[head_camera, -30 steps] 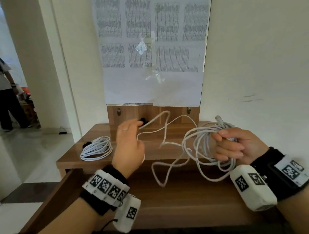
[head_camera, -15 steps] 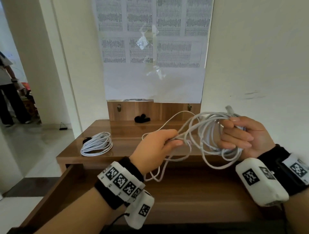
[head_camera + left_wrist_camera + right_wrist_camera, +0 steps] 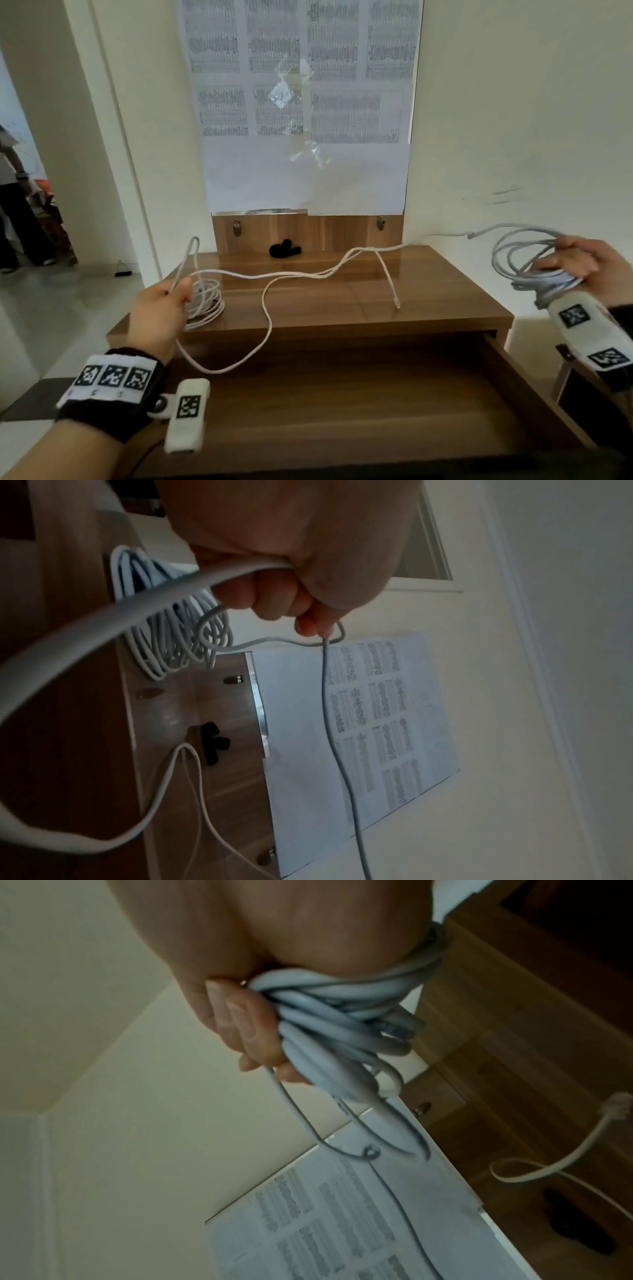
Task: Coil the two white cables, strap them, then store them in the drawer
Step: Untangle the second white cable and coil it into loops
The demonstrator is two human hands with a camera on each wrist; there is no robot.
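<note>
Off the desk's (image 3: 342, 298) right edge, the right hand (image 3: 589, 270) clamps a half-made coil (image 3: 524, 263) of white cable; the left hand (image 3: 161, 308), well apart at the left edge, pinches its slack (image 3: 270, 308), trailing over the open drawer (image 3: 342, 411). Coiling is underway. Next: feed slack rightward without snagging. A finished bundle (image 3: 205, 301) lies behind the left hand.
</note>
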